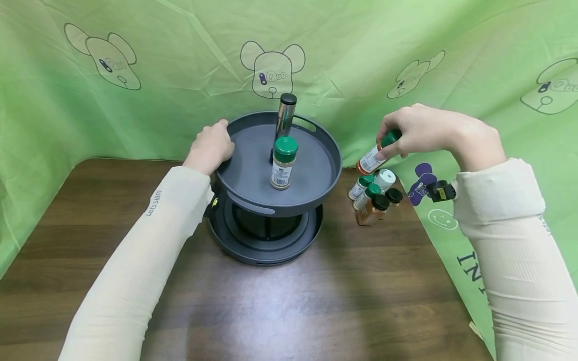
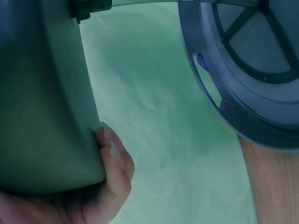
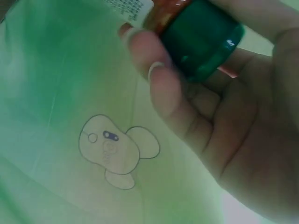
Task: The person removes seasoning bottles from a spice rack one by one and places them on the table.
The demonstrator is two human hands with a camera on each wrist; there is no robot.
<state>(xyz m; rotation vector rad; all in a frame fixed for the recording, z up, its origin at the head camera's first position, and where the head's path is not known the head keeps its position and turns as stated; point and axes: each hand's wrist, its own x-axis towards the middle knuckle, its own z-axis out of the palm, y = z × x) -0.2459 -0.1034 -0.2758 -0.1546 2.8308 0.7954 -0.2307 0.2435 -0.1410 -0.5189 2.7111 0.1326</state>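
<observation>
My left hand (image 1: 209, 149) grips the left rim of the upper tray (image 1: 246, 165) of a dark grey two-tier rack. In the left wrist view its fingertips (image 2: 114, 154) curl round the tray's edge. Up at the right, my right hand (image 1: 429, 129) holds a spice jar (image 1: 371, 160) with orange-red contents, tilted, above a group of other jars. Fingers and thumb close round its green cap (image 3: 203, 42) in the right wrist view. Another green-capped spice jar (image 1: 282, 168) stands upright on the upper tray, in front of the metal post (image 1: 285, 118).
Several small jars, one with a white cap (image 1: 386, 178) and one with a black cap (image 1: 381, 202), cluster on the wooden table (image 1: 271, 311) right of the rack. The lower tray (image 1: 266, 259) rests on the table. Green printed cloth (image 1: 180, 75) hangs behind and runs down the right side.
</observation>
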